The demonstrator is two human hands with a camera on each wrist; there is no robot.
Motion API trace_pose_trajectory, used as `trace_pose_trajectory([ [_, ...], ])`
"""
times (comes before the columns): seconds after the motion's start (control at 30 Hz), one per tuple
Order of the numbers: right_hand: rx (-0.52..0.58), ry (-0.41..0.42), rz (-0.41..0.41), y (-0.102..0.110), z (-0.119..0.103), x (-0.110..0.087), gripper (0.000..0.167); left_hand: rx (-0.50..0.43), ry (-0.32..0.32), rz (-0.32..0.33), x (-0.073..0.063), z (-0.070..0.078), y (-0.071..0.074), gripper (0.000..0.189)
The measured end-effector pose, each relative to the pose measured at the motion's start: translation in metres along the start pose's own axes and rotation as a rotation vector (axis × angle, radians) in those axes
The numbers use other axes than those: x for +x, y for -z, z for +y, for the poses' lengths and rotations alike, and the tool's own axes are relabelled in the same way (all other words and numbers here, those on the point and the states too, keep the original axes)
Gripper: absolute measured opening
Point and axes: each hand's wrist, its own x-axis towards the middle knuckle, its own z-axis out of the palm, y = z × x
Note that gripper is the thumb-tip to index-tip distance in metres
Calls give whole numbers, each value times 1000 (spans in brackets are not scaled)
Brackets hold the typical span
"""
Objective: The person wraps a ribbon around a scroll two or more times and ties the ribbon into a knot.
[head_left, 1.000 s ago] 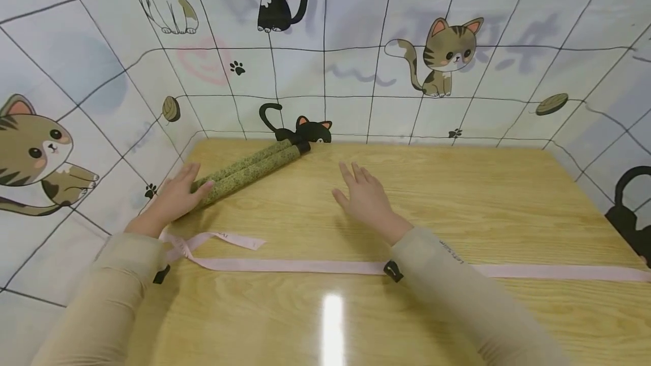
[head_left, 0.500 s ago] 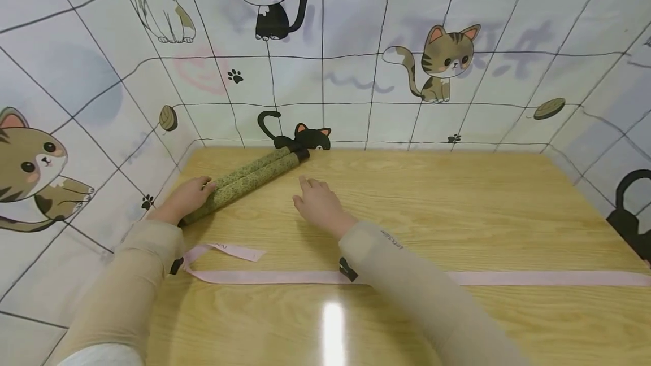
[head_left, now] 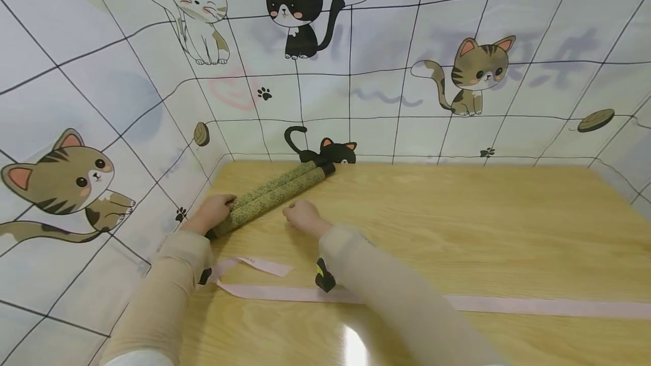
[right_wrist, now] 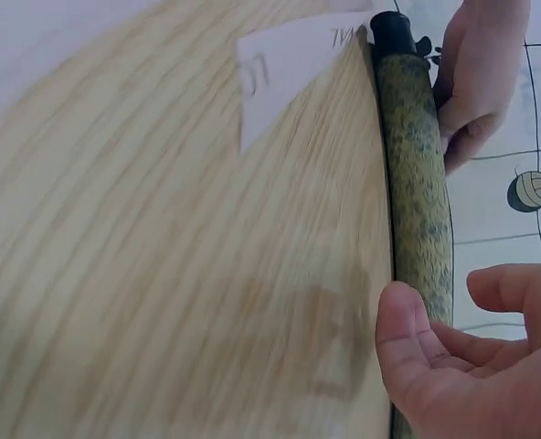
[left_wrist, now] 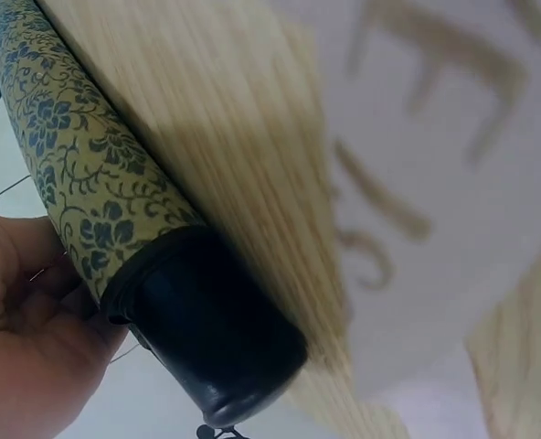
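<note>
1. The two tubes (head_left: 277, 191) lie side by side, slanting away from the left hand (head_left: 211, 213) toward the foot of the wall (head_left: 381, 134). Their far ends are beyond both hands.
2. The left hand has its fingers curled against the outer side of the tubes, gripping them close to the near end. One black cap (left_wrist: 211, 329) sticks out past this hand, toward the person.
3. The right hand (head_left: 305, 218) is just beside the tubes, on the side away from the left hand. Its fingers and thumb are loosely curved with a gap between them, around nothing. Whether a fingertip touches a tube, I cannot tell.
4. The ribbon (head_left: 269, 292) is on the table (head_left: 458, 230), nearer the person than either hand. Its twisted end lies near the left hand; the long run passes beneath the right forearm. It is around neither tube.
5. Done, as far as shows: the tubes are together and the left hand has hold of them. Whether their near end is slightly off the wood is not clear.
6. Left, I judge: a firm hold by the right hand. The handling looks early, with the ribbon still loose and apart from the tubes.
</note>
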Motion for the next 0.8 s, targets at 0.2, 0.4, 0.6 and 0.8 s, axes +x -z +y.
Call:
trace_pose_trajectory([
  [0.2,365,-93,17,-12,8,10,32,12,-14,4,1,4,-4,34],
  [0.4,755,-204,66,-7,11,12,40,2,-61,-11,-1,13,-3,34],
  [0.6,958,-272,150,13,23,6,40,-64,-99,-43,3,39,-11,36],
  [0.8,976,-300,200,38,35,-5,43,-75,-121,-71,13,72,-22,37],
])
